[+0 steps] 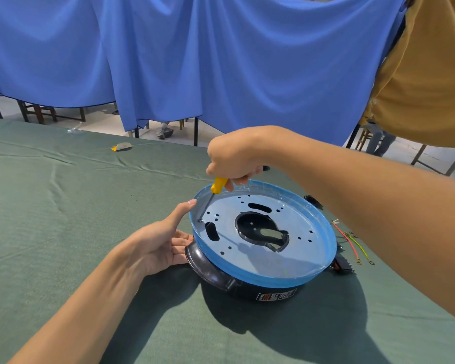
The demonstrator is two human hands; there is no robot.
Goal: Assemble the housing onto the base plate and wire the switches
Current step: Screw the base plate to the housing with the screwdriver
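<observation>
Found black housing [216,277] on the green table cloth [63,206], nearest the camera, with a printed label on its front wall. Found round metal base plate [300,248], blue-rimmed, seated on top of the housing; noted punched holes, two slots and a large central cut-out showing black beneath. Noted left hand [158,248] laid against the housing's left side, fingers straight, thumb tip touching the plate rim, nothing gripped. Noted screwdriver [217,186], yellow handle, tilted, tip set at a hole just inside the plate's left rim. Noted right hand [234,158] above it, fingers curled tightly round the upper handle. Recorded loose wires [351,244], red and yellow-green with ring terminals, on the cloth just right of the plate, partly hidden by the right forearm; near them a black switch [343,269], contact with the housing not determinable. Recorded small yellow-and-grey object [121,147] well apart, toward the far table edge. Recorded blue curtain [168,61] and ochre cloth [426,74] hanging beyond.
</observation>
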